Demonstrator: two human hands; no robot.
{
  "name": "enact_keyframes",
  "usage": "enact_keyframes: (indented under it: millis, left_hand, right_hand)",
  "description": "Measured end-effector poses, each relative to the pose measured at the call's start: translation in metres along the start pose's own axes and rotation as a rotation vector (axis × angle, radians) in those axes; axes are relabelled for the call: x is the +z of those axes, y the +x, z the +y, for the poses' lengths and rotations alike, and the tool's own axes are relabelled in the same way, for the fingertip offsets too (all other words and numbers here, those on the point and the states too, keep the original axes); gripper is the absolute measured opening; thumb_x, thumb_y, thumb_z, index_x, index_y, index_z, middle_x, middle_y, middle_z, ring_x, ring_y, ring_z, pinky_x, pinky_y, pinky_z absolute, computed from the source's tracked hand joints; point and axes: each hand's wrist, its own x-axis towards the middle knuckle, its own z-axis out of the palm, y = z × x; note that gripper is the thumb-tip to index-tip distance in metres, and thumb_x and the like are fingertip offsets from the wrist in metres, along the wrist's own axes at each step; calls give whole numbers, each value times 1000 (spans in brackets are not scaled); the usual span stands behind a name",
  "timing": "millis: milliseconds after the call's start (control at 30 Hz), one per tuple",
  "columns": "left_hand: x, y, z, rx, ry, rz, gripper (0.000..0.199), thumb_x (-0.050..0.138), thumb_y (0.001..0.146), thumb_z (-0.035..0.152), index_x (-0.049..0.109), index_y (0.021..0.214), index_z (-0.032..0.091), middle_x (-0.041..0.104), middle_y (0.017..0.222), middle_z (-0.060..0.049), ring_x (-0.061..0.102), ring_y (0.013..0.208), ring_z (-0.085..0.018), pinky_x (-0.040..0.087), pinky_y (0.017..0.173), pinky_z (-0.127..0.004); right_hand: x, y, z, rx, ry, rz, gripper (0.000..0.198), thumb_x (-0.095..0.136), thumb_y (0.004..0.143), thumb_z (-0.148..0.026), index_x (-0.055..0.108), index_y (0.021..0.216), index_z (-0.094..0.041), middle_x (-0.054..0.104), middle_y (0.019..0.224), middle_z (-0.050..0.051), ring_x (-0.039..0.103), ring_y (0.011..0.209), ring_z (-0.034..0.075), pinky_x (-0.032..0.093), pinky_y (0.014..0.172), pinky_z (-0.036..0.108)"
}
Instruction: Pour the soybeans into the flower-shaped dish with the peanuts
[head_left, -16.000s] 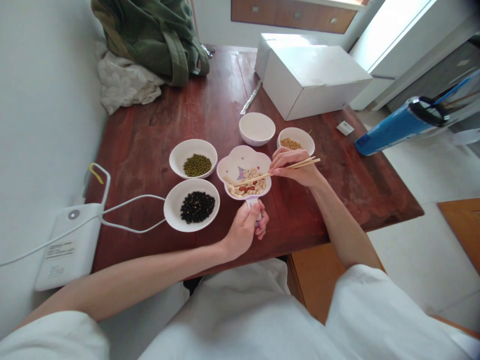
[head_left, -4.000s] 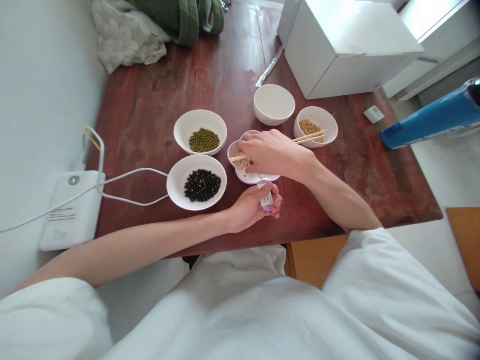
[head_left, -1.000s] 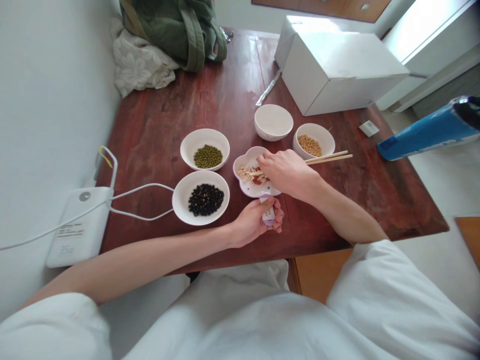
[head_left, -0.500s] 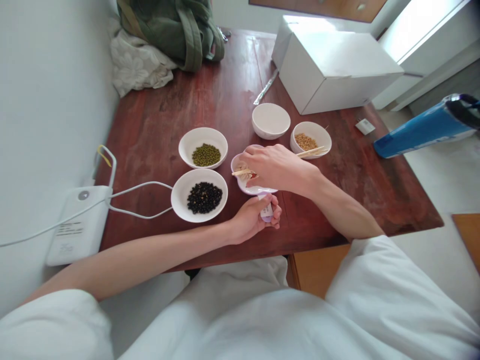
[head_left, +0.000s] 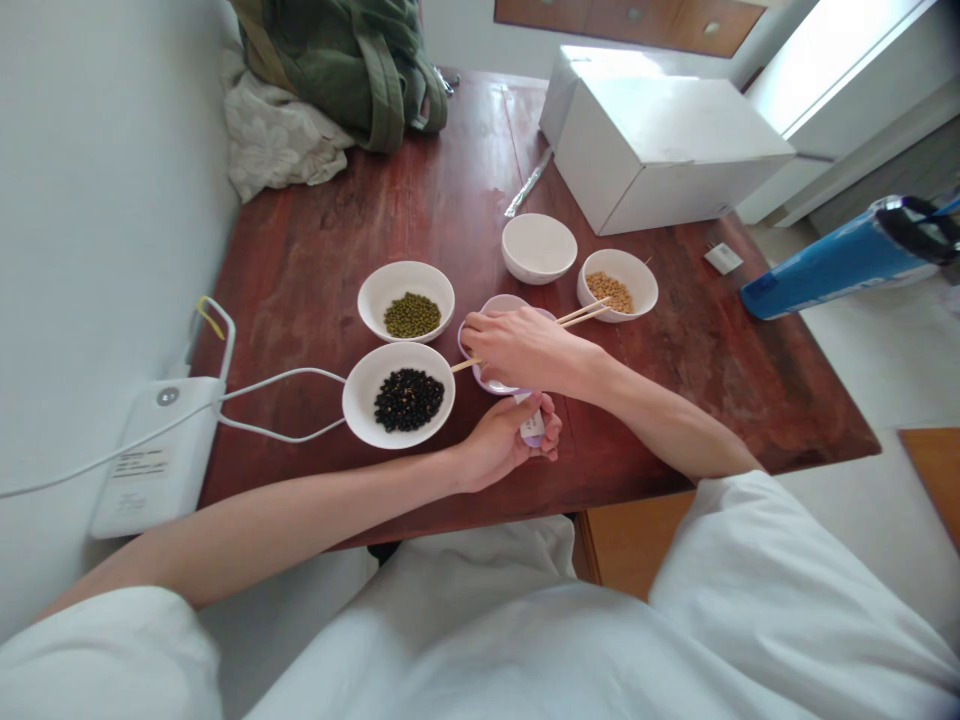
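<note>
My left hand [head_left: 510,437] is closed around the purple handle [head_left: 533,440] of a shallow purple-rimmed dish [head_left: 504,302], a white label showing on the handle. Over this dish, my right hand [head_left: 529,348] grips a pair of wooden chopsticks [head_left: 589,313]. Their rear ends point toward the bowl of tan beans. At the other end a tip sticks out past the dish's left rim, close to the bowl of black beans [head_left: 409,400]. What lies in the dish is mostly hidden under my right hand. Green beans [head_left: 412,315] fill part of a white bowl [head_left: 375,283] behind the black ones.
A white bowl [head_left: 539,245] and one with tan beans [head_left: 610,291] stand behind the dish. Further back are a foil strip [head_left: 529,186], a white box [head_left: 667,150] and a green backpack [head_left: 337,70]. A blue bottle [head_left: 825,263] stands right; a white power bank [head_left: 157,455] and cables lie left.
My right hand has shifted left over the dish, and the chopsticks with it, so a tip now passes the left rim. The left hand keeps its hold. The view has tilted slightly.
</note>
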Motion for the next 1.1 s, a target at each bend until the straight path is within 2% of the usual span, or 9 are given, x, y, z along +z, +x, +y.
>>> enact_keyframes:
  millis: [400,533,667,833,933,1000,1100]
  left_hand:
    - [-2,0,-1,-3,-6,7,48,97,91,53,66,98,17,64,80,-2,58,71,-16,56,73,-31]
    - [-2,0,-1,1,-13,-7,49,97,91,54,66,98,17,64,80,-2,57,70,-16,56,72,-31]
    - [-2,1,-1,6,-24,-8,50,98,90,55,65,97,17,64,78,-2,56,68,-15,56,71,-30]
    - [-3,1,-2,3,-21,8,46,97,91,51,66,96,17,64,79,-2,58,70,-16,56,71,-31]
    - [-3,1,-2,3,-19,5,47,96,92,53,66,96,17,64,79,-2,58,69,-16,56,71,-30]
    - [-3,1,-1,4,-12,0,47,95,93,54,66,97,18,64,79,-2,57,69,-16,56,71,-31]
    - [-3,1,-1,3,-13,1,48,96,92,55,66,98,18,64,79,-2,57,68,-15,56,71,-31]
  right_hand:
    - [-4,2,-3,-7,45,-45,25,54,110,-10,74,125,-9,79,130,18,80,113,32,43,72,39]
    - [-8,-2,0,-24,37,-50,22,59,111,-16,74,127,-12,75,135,17,79,109,31,43,71,39]
    - [-8,-3,2,-15,38,-49,22,66,109,-20,73,129,-12,75,139,18,78,116,32,47,78,38]
    - [-5,-1,-2,3,53,-52,26,53,113,-11,74,129,-10,78,137,17,79,118,31,45,76,38]
    - [-10,-5,0,-9,56,-56,25,57,113,-15,73,132,-11,77,138,16,78,116,31,46,77,38]
    - [-15,-9,2,12,50,-56,25,65,112,-21,71,134,-12,75,141,17,76,123,33,49,82,38]
    - [-18,-13,3,93,30,-92,39,77,107,-29,69,139,-10,72,145,20,73,132,35,53,88,39]
